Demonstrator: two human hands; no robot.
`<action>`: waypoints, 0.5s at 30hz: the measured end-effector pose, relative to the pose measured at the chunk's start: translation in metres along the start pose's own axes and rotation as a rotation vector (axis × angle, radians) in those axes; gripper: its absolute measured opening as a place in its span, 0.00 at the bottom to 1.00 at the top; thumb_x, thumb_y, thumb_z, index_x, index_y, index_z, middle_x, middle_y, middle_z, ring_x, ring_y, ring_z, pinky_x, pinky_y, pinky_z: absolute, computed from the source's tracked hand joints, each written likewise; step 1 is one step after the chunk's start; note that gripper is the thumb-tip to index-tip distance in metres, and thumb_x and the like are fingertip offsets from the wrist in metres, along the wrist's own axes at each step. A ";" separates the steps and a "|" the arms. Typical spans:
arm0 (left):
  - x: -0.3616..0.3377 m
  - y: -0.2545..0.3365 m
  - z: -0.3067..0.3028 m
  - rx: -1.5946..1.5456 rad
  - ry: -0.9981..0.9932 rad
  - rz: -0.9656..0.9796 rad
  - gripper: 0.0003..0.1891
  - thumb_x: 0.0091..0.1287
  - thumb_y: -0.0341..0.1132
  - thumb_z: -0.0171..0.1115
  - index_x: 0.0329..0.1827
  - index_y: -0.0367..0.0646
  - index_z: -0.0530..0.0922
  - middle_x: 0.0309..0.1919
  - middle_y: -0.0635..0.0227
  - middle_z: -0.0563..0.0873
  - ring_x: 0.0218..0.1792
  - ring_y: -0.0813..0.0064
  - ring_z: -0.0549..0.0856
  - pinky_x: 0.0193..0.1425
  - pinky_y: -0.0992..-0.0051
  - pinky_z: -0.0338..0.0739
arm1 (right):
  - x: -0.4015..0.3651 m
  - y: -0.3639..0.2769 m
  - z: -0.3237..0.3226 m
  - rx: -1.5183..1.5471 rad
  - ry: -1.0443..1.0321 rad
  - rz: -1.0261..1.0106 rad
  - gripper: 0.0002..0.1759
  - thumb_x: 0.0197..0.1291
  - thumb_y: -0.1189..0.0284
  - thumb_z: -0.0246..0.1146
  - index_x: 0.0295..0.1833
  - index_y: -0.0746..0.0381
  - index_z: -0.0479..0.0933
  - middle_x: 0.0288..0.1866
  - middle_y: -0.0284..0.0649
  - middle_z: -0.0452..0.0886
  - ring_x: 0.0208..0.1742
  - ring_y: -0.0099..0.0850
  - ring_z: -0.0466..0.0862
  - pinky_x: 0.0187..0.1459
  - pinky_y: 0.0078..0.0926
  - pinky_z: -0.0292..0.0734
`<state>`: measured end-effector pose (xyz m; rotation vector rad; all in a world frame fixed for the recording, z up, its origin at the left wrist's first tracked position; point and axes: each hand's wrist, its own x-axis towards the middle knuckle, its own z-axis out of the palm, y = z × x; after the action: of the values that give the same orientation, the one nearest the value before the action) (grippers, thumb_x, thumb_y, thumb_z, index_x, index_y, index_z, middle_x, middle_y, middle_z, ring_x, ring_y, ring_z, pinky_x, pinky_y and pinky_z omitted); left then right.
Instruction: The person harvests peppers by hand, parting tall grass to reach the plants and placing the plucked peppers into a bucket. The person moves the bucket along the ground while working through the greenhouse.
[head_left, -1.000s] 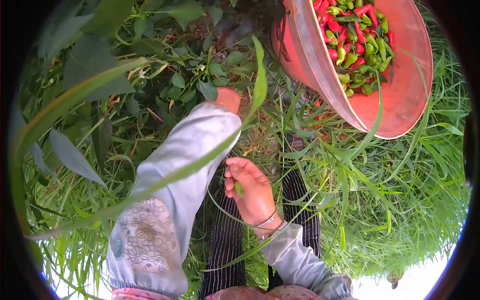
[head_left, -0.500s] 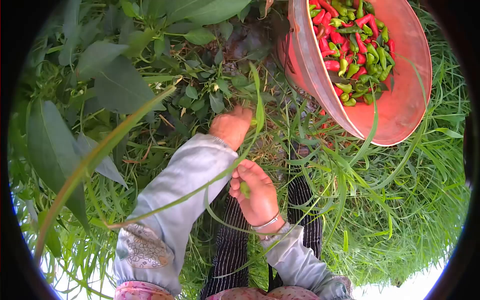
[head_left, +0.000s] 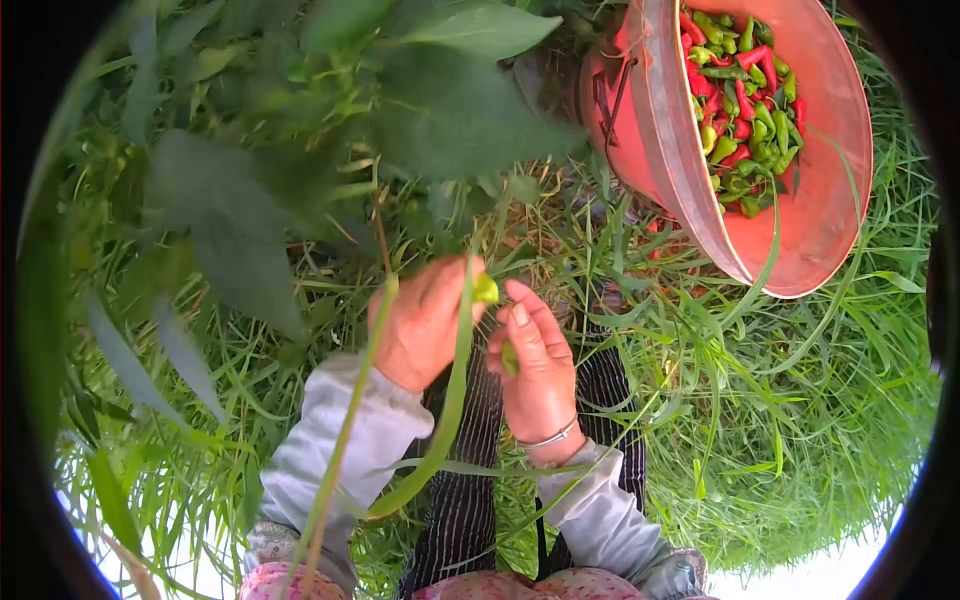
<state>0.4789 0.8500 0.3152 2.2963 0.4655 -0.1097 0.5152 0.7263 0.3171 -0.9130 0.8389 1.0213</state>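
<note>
My left hand [head_left: 418, 322] is closed around a light green pepper [head_left: 486, 289], whose end pokes out past the fingers. Close beside it, my right hand [head_left: 540, 385] has its fingers curled over another green pepper [head_left: 510, 358], partly hidden in the palm. The two hands nearly meet above my striped trousers [head_left: 470, 440]. A long grass blade [head_left: 450, 410] crosses in front of the left hand. At the upper right, a reddish bucket [head_left: 800, 240] leans with its mouth toward me, holding many red and green peppers [head_left: 745, 110].
Broad dark leaves [head_left: 460, 110] hang close to the camera at the upper left, some blurred. Tall grass [head_left: 780, 400] covers the ground on the right and around my legs. The bucket's handle [head_left: 610, 100] lies against its left side.
My left hand has drawn back from the low plant toward my right hand, now with a green pepper showing in it. The right hand has shifted slightly right. Leaves moved across the upper left.
</note>
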 end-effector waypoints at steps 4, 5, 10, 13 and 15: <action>-0.015 0.007 0.000 0.173 -0.004 -0.019 0.19 0.50 0.31 0.63 0.48 0.43 0.74 0.30 0.63 0.82 0.27 0.64 0.83 0.28 0.69 0.77 | 0.004 0.005 -0.003 0.059 -0.084 -0.009 0.23 0.62 0.64 0.58 0.60 0.60 0.66 0.37 0.25 0.74 0.33 0.14 0.71 0.31 0.12 0.65; -0.014 0.005 0.000 0.212 -0.045 -0.075 0.20 0.50 0.32 0.63 0.48 0.43 0.74 0.31 0.64 0.81 0.27 0.63 0.83 0.28 0.69 0.78 | 0.002 0.004 0.001 0.069 -0.095 -0.025 0.24 0.62 0.63 0.58 0.61 0.59 0.66 0.38 0.24 0.74 0.34 0.13 0.70 0.32 0.11 0.64; -0.009 0.007 -0.007 0.213 -0.332 -0.148 0.18 0.56 0.30 0.55 0.51 0.43 0.70 0.37 0.61 0.81 0.31 0.59 0.83 0.33 0.65 0.78 | 0.006 0.012 -0.002 -0.031 -0.131 -0.014 0.20 0.62 0.66 0.58 0.59 0.58 0.68 0.37 0.24 0.74 0.31 0.12 0.69 0.28 0.10 0.62; 0.003 0.007 -0.017 -0.065 -0.465 -0.193 0.18 0.57 0.28 0.52 0.52 0.41 0.69 0.35 0.56 0.81 0.33 0.55 0.82 0.36 0.62 0.77 | 0.008 0.008 0.001 -0.052 -0.049 -0.034 0.16 0.61 0.68 0.58 0.54 0.59 0.72 0.32 0.24 0.75 0.27 0.14 0.70 0.27 0.11 0.63; 0.008 -0.007 -0.024 -0.257 -0.582 -0.287 0.18 0.58 0.26 0.52 0.54 0.40 0.69 0.37 0.60 0.81 0.32 0.65 0.81 0.37 0.69 0.76 | 0.008 0.006 0.002 -0.026 0.044 -0.005 0.15 0.61 0.68 0.58 0.53 0.59 0.73 0.31 0.25 0.75 0.27 0.14 0.71 0.26 0.12 0.64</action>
<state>0.4827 0.8737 0.3251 1.8222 0.4642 -0.7884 0.5127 0.7319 0.3091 -0.9620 0.8615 1.0133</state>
